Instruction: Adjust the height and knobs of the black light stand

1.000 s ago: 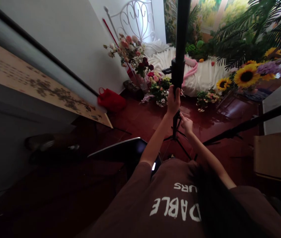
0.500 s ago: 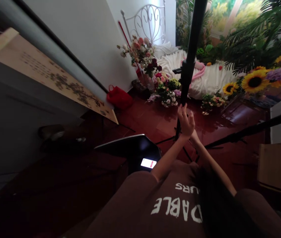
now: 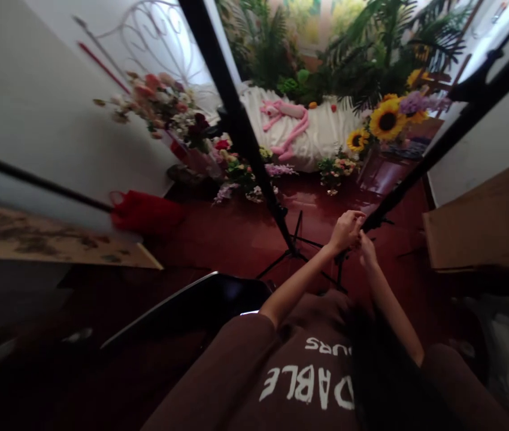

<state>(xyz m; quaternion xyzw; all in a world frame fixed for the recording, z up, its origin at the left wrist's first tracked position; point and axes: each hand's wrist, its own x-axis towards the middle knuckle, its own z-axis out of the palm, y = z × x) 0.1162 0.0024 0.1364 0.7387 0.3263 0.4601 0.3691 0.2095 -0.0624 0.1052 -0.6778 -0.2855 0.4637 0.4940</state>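
Both hands meet at the lower part of the right black stand, which slants up to the top right. My left hand has its fingers bent round the pole from the left. Just right of and below it, my right hand is closed at the same pole; its fingertips are partly hidden. A second black stand with spread tripod legs rises to the left of my hands, touched by neither.
Sunflowers, a pink plush toy on white cloth and flower bunches lie ahead. A red bag and a dark screen are at the left, cardboard at the right.
The view has turned to the right. My hands, raised and apart from the right stand before, are now at its pole, with their fingers closed in.
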